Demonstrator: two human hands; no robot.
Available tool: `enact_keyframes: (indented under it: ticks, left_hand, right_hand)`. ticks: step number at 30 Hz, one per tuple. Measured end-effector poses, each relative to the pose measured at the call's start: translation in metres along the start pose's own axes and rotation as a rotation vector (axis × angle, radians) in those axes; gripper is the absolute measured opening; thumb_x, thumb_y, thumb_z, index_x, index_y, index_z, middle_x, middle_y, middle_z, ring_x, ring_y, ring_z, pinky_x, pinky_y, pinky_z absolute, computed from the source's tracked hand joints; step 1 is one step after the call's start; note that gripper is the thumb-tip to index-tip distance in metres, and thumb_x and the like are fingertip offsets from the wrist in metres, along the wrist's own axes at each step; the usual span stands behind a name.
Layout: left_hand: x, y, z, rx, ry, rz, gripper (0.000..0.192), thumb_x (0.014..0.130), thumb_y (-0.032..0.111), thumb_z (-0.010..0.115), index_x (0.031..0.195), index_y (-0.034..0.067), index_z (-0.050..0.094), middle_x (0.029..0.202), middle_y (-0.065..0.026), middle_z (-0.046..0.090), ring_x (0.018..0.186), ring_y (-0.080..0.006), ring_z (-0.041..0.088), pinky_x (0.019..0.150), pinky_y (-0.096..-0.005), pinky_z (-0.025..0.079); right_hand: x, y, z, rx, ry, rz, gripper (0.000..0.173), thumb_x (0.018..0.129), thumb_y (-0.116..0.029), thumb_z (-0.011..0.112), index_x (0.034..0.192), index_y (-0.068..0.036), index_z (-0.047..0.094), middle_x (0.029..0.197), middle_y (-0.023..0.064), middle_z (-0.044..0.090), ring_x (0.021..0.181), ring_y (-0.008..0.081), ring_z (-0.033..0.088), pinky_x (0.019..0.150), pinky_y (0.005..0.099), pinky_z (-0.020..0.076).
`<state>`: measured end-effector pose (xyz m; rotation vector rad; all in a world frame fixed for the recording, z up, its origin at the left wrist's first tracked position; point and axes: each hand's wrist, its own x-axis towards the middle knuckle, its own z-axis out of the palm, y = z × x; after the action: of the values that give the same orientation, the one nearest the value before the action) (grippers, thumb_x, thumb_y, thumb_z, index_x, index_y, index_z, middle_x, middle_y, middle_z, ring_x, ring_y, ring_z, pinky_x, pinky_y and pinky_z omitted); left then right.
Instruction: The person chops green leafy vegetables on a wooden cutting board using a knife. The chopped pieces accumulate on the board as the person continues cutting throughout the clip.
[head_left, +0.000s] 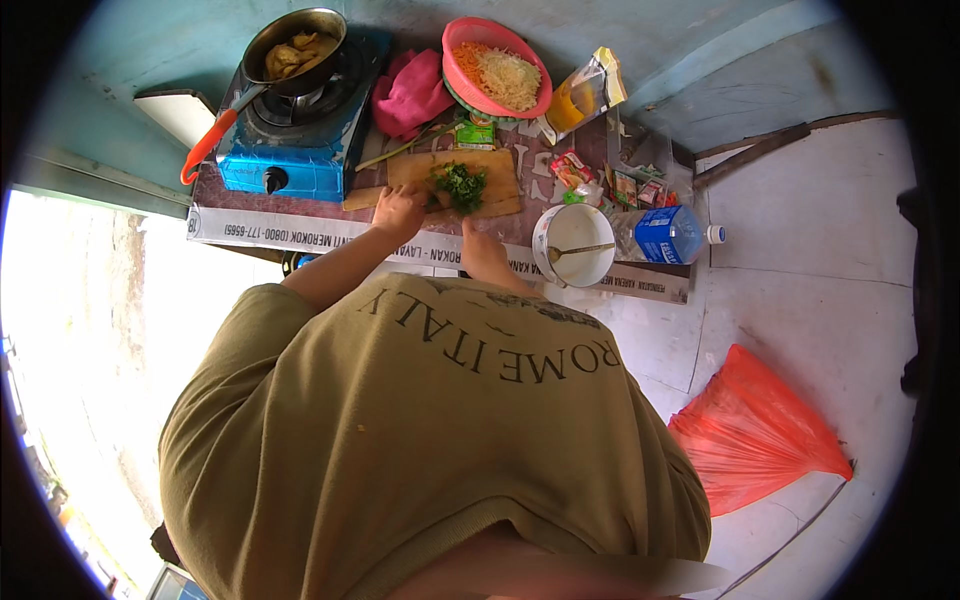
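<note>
A wooden cutting board (499, 166) lies near the table's front edge, with a heap of chopped leafy greens (461, 187) on it. My left hand (400, 210) rests on the board's left part, its fingers bent beside the greens. At the front edge of the board is my right hand (484, 251), one finger pointing towards the heap. Whether a knife is in it cannot be made out. Behind the board are a long green stalk (401, 150) and a green seasoning sachet (475, 135).
On the left, a pan (259, 56) with browned food sits on a blue gas stove (281, 169). A pink cloth (409, 94), a pink basket (540, 64) of shreds, an oil pouch (581, 97), a white pot (574, 262) with a spoon and a plastic bottle (664, 234) surround the board.
</note>
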<state>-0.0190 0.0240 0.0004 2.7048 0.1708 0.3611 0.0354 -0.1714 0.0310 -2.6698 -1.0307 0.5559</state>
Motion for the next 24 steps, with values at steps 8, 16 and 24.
enact_keyframes:
  ticks: [8, 16, 24]
  left_hand:
    - [-0.007, -0.004, -0.007, -0.025, -0.073, -0.048, 0.02, 0.078, 0.016, 0.06, 0.097, 0.013, 0.065, 0.103, -0.0082, 0.057, 0.098, -0.027, 0.056, 0.086, -0.0417, 0.04]
    - [0.0, -0.001, -0.003, -0.07, -0.03, -0.061, 0.021, 0.078, 0.017, 0.061, 0.099, 0.013, 0.062, 0.099, -0.008, 0.058, 0.096, -0.0268, 0.057, 0.085, -0.0422, 0.039]
    - [0.0, 0.003, -0.003, 0.0, -0.038, 0.012, 0.015, 0.076, 0.015, 0.059, 0.091, 0.014, 0.061, 0.094, -0.0068, 0.057, 0.092, -0.0255, 0.058, 0.08, -0.0411, 0.04]
  right_hand:
    - [-0.009, 0.02, 0.008, 0.142, -0.079, 0.079, 0.018, 0.089, -0.015, 0.047, 0.101, -0.002, 0.044, 0.075, 0.0212, 0.062, 0.072, 0.0392, 0.062, 0.06, 0.0511, 0.046]
    - [-0.013, 0.007, -0.013, 0.119, -0.073, 0.129, 0.022, 0.091, -0.017, 0.044, 0.107, -0.002, 0.043, 0.077, 0.0229, 0.062, 0.075, 0.0411, 0.062, 0.066, 0.0511, 0.0473]
    - [-0.005, -0.006, -0.004, 0.049, -0.055, 0.068, 0.027, 0.085, -0.011, 0.046, 0.109, -0.002, 0.041, 0.082, 0.0254, 0.064, 0.079, 0.0419, 0.063, 0.068, 0.0519, 0.0486]
